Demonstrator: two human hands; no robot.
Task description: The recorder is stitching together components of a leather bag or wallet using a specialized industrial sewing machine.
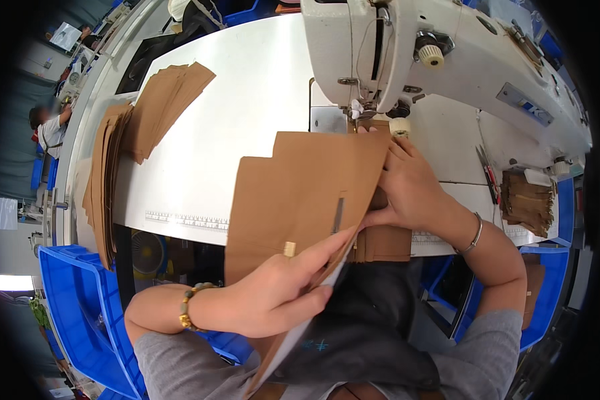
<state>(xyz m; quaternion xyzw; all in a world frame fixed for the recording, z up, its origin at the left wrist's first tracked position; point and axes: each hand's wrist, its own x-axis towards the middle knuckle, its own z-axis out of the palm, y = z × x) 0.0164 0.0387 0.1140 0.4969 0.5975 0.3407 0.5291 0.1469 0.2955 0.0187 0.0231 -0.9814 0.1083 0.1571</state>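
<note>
A large brown fabric panel [293, 187] stretches in front of the sewing machine [460, 80], its upper right corner beside the presser foot and needle area [357, 117]. It has a notched upper left corner, a narrow slot [339, 215] and a small tan tab [289, 249]. My left hand [273, 290] is closed on the panel's lower right edge, index finger extended along it and thumb below. My right hand [410, 183] grips the panel's right edge close to the needle, fingertips partly hidden behind the cloth. More brown fabric [387, 243] lies under my right hand at the table edge.
Two stacks of brown pieces, an upright one [103, 173] and a fanned one [167, 100], are on the left. Scissors [490, 177] and a bundle of brown pieces [527, 203] lie right. Blue bins [87, 313] flank my lap. Another person [49, 127] sits far left.
</note>
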